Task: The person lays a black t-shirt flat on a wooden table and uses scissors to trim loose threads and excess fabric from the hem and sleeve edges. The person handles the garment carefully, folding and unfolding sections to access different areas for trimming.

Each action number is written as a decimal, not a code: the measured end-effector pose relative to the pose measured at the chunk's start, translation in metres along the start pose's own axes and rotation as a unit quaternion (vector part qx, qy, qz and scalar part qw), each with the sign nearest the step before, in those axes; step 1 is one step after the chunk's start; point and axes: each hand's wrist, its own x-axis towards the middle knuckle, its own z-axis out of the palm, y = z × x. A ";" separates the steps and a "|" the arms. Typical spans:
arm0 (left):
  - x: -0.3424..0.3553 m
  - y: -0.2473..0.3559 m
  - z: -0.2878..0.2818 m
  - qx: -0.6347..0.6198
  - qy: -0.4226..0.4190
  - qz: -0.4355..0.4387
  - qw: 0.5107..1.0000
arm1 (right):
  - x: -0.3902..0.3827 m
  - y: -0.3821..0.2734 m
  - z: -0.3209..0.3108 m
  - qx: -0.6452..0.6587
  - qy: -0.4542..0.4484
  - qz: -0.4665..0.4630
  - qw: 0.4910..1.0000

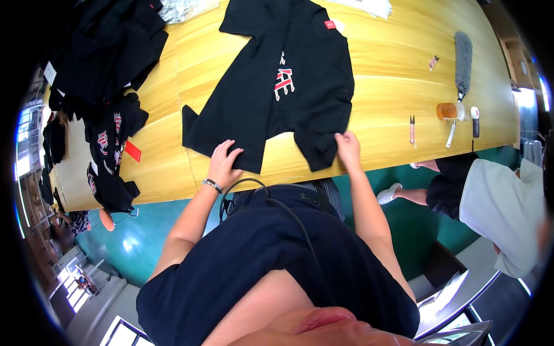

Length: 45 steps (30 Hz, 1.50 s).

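Note:
A black T-shirt (320,86) with a red-and-white print lies on the yellow wood-grain table in front of me, one side folded over toward its middle. A red tag shows near its collar at the far end. My left hand (224,164) rests on the near left edge of the cloth, fingers spread and lying flat. At the near right corner, by a sleeve, my right hand (348,150) has its fingers closed on the edge of the shirt. The fingertips there are partly hidden.
A heap of black garments (104,57) covers the left of the table (398,57), with printed shirts (112,150) nearer. On the right are thread snips (412,131), a grey duster (463,63), a cup of amber liquid (447,111) and a small knife-like tool (450,134). Another person (490,196) is at right.

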 end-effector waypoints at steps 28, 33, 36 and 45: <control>0.035 0.010 0.015 -0.038 0.015 0.066 0.997 | -0.023 0.028 -0.099 0.128 -0.018 0.146 0.981; 0.065 0.050 0.037 -0.117 -0.030 0.143 0.982 | -0.007 -0.026 -0.093 0.187 -0.142 0.140 0.962; 0.095 0.086 0.058 -0.212 -0.120 0.123 0.962 | 0.028 -0.048 -0.077 0.229 -0.215 0.100 0.944; 0.125 0.109 0.082 -0.130 -0.092 0.073 0.985 | 0.083 -0.034 -0.055 0.183 -0.125 0.146 0.964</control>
